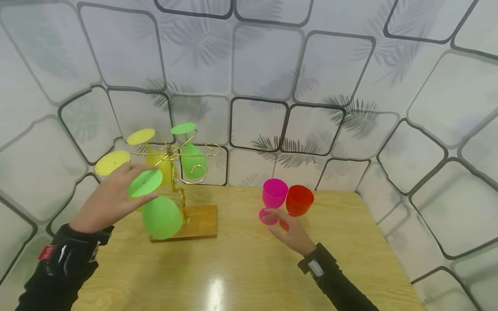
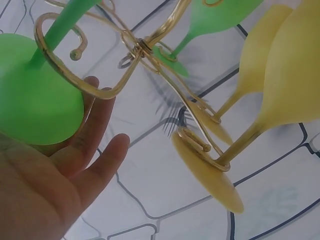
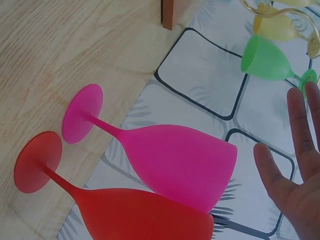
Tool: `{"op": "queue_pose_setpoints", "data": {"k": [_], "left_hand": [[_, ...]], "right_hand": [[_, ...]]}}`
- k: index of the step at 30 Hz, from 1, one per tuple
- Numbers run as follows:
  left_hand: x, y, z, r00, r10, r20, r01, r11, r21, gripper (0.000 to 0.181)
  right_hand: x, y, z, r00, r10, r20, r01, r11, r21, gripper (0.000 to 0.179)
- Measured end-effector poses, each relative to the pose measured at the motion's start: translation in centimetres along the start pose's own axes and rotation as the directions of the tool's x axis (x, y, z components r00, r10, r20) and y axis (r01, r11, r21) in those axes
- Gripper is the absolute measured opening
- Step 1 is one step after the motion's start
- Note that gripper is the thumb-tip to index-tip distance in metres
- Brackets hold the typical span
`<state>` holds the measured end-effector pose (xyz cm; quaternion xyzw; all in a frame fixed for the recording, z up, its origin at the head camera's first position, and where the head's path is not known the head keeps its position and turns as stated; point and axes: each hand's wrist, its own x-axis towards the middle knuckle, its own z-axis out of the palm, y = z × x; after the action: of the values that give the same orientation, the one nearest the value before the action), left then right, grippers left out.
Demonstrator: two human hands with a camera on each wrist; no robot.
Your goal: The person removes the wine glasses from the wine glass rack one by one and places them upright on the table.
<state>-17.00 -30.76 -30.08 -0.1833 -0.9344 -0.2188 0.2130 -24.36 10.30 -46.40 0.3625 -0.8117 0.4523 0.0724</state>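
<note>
My dark left sleeve (image 1: 50, 276) crosses the lower left of the head view; above it, my left hand (image 1: 110, 196) grips a green glass (image 1: 162, 218) by its foot, stem within the gold rack's (image 1: 183, 199) curl. Right of centre, my right hand (image 1: 293, 235) hovers empty, fingers apart, near the upright pink glass (image 1: 275, 193) and red glass (image 1: 299, 201).

Free lane for a hand runs over the tabletop (image 1: 239, 250) btwn the wooden base (image 1: 204, 220) and pink goblet (image 1: 275, 193), plus the strip in front. Past L hand (image 1: 106, 201) at the near green goblet (image 1: 162, 218), gold rack (image 1: 183, 201) arms w/ yellow goblets (image 1: 113, 162) & rear green goblet (image 1: 193, 162) obstruct. By R hand (image 1: 289, 233), red goblet (image 1: 300, 201) crowds the pink one, w/ patterned wall (image 1: 258, 123) behind.
</note>
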Motion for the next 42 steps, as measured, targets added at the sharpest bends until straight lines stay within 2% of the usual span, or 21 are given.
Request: {"op": "queue_pose_setpoints", "data": {"k": [5,8,14,17,20,25,32,38,42], "left_hand": [[0.2,0.0,-0.6,1.0,0.01,-0.014,-0.01,1.0,-0.001,0.051],[0.2,-0.3,-0.8,1.0,-0.007,-0.003,0.007,1.0,-0.005,0.053],[0.5,-1.3,-1.4,0.996,-0.057,0.063,0.059,0.998,-0.02,0.055],[1.0,-1.4,-1.6,0.99,-0.1,0.104,0.101,0.995,-0.004,0.055],[1.7,-1.3,-1.5,0.986,-0.108,0.129,0.106,0.994,0.018,0.057],[2.9,-1.0,-1.0,0.986,-0.058,0.157,0.054,0.998,0.029,0.057],[4.0,-0.2,-0.2,0.977,-0.003,0.212,-0.005,0.999,0.037,0.059],[4.3,0.9,0.8,0.98,0.023,0.196,-0.035,0.998,0.061,0.06],[4.0,1.9,1.3,0.978,0.086,0.189,-0.102,0.992,0.076,0.058]], "right_hand": [[0.1,-1.8,-0.5,1.0,-0.01,-0.014,0.01,1.0,-0.006,0.04],[0.3,-3.1,-0.8,1.0,-0.012,-0.013,0.012,1.0,0.001,0.039],[0.4,-3.9,-0.9,1.0,-0.017,-0.019,0.017,1.0,-0.009,0.038],[0.4,-3.8,-0.8,0.999,-0.028,-0.026,0.028,1.0,-0.012,0.038],[0.4,-3.7,-0.7,0.999,-0.026,-0.028,0.026,1.0,-0.017,0.039],[0.3,-3.8,-0.9,1.0,-0.018,-0.024,0.018,1.0,-0.005,0.038],[0.1,-3.4,-0.8,1.0,-0.02,-0.02,0.021,0.999,0.028,0.035],[-0.1,-3.2,-1.0,1.0,-0.005,-0.015,0.006,0.999,0.045,0.034],[-0.2,-3.1,-1.1,1.0,-0.011,-0.022,0.012,0.999,0.039,0.033]]}}
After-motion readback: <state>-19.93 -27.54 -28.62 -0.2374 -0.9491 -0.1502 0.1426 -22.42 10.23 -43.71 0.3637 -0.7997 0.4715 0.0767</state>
